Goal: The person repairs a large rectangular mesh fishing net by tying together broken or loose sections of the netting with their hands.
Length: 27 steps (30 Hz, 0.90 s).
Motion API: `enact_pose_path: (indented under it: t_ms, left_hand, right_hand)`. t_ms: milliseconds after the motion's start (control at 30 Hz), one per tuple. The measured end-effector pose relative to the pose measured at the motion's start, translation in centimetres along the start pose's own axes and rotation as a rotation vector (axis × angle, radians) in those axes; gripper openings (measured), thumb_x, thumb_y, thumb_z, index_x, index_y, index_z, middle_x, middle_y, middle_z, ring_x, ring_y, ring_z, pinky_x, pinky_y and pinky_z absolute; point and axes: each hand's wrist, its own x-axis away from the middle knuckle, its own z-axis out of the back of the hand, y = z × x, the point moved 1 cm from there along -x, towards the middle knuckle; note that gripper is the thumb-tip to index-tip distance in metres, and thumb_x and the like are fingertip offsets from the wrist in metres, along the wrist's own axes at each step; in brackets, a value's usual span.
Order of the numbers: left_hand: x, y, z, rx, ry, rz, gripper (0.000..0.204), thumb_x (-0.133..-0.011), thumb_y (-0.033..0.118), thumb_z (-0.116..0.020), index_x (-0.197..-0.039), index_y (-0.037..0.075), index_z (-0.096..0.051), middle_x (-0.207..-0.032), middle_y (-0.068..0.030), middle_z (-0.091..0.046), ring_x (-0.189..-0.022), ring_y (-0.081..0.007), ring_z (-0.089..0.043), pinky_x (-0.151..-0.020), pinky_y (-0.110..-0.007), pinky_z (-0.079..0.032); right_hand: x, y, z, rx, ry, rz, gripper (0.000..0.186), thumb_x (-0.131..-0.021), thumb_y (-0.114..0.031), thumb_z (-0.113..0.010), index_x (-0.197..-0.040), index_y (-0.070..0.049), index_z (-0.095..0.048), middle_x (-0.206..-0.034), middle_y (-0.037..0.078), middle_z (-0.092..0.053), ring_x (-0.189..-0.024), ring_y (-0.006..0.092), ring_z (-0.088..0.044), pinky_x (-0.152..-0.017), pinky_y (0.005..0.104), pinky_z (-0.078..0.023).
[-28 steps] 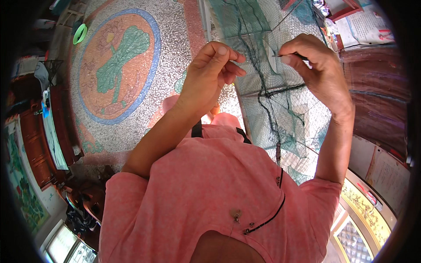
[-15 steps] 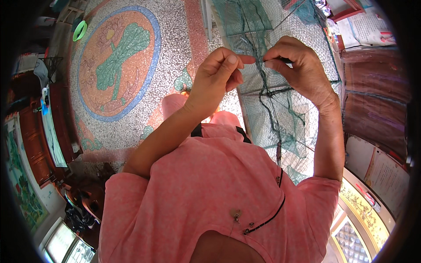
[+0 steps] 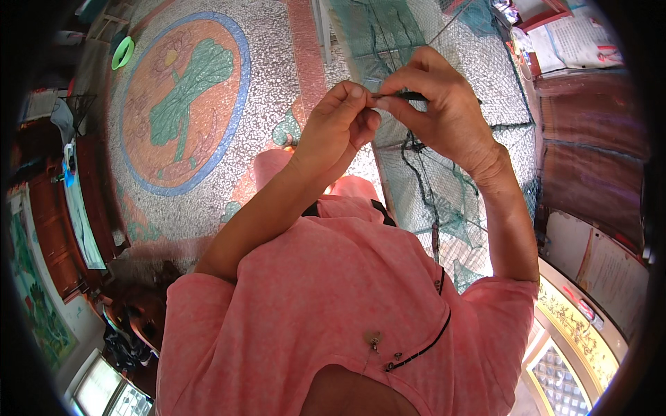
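Observation:
My left hand (image 3: 345, 123) is closed in a pinch, its thumb and forefinger pressed together just left of my right fingertips. Between the thumb and fingers of my right hand (image 3: 447, 111) is a slender dark stick-like piece (image 3: 414, 96), its narrow end pointing at my left fingertips. Whatever the left fingers pinch is too small to make out. Below and beyond both hands spreads a green mesh net (image 3: 444, 184) with dark cords (image 3: 424, 182) running along it; part of it is hidden by my right hand and forearm.
The netting stretches away along a speckled floor (image 3: 277, 41) with a round inlaid leaf design (image 3: 182, 104). A green basin (image 3: 123, 53) lies at far left. Dark wooden furniture (image 3: 52, 222) lines the left side, and a brown covered surface (image 3: 590, 166) stands at right.
My right hand has moved left and slightly up, so its fingertips now meet the left ones. The dark piece shows more plainly. The cords near the hands have shifted.

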Motion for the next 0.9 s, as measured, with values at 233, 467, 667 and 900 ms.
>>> enact_pose_path:
  t_ms: [233, 467, 667, 900]
  left_hand:
    - [0.1, 0.0, -0.5, -0.091, -0.001, -0.035, 0.016, -0.098, 0.021, -0.047, -0.087, 0.009, -0.048, -0.081, -0.0002, -0.052, -0.066, -0.0065, -0.050, -0.052, -0.020, -0.035]
    - [1.2, 0.1, -2.4, -0.493, -0.079, -0.292, 0.005, -0.092, 0.010, -0.051, -0.095, 0.007, -0.048, -0.087, -0.0016, -0.051, -0.078, -0.0092, -0.053, -0.064, -0.022, -0.043]
    - [1.5, 0.4, -3.4, -0.798, -0.148, -0.397, 0.025, -0.083, 0.008, -0.063, -0.106, 0.008, -0.054, -0.101, -0.0075, -0.047, -0.088, -0.0160, -0.051, -0.068, -0.026, -0.046]
    - [1.1, 1.7, -3.8, -0.915, -0.217, -0.464, 0.012, -0.091, 0.010, -0.058, -0.101, 0.003, -0.055, -0.098, -0.0059, -0.053, -0.083, -0.0127, -0.053, -0.068, -0.025, -0.045]
  right_hand:
    - [0.1, -1.2, -0.5, 0.312, 0.169, 0.266, 0.019, -0.062, -0.010, -0.076, -0.079, -0.014, -0.067, -0.083, -0.001, -0.057, -0.086, 0.0189, -0.054, -0.076, 0.0331, -0.042]
    - [0.8, -4.4, -1.3, 0.071, 0.143, 0.478, 0.021, -0.060, -0.016, -0.065, -0.081, -0.018, -0.064, -0.085, -0.005, -0.060, -0.096, 0.0184, -0.054, -0.085, 0.0339, -0.039]
    - [0.4, -5.7, 1.0, -0.493, 0.135, 0.426, 0.016, -0.083, -0.019, -0.063, -0.091, -0.006, -0.058, -0.085, 0.006, -0.064, -0.085, 0.0242, -0.061, -0.080, 0.0388, -0.046]
    - [1.0, -4.8, 10.5, -0.981, 0.544, 0.161, 0.017, -0.097, -0.013, -0.040, -0.084, -0.003, -0.045, -0.076, 0.002, -0.043, -0.067, 0.0113, -0.042, -0.081, 0.0366, -0.044]
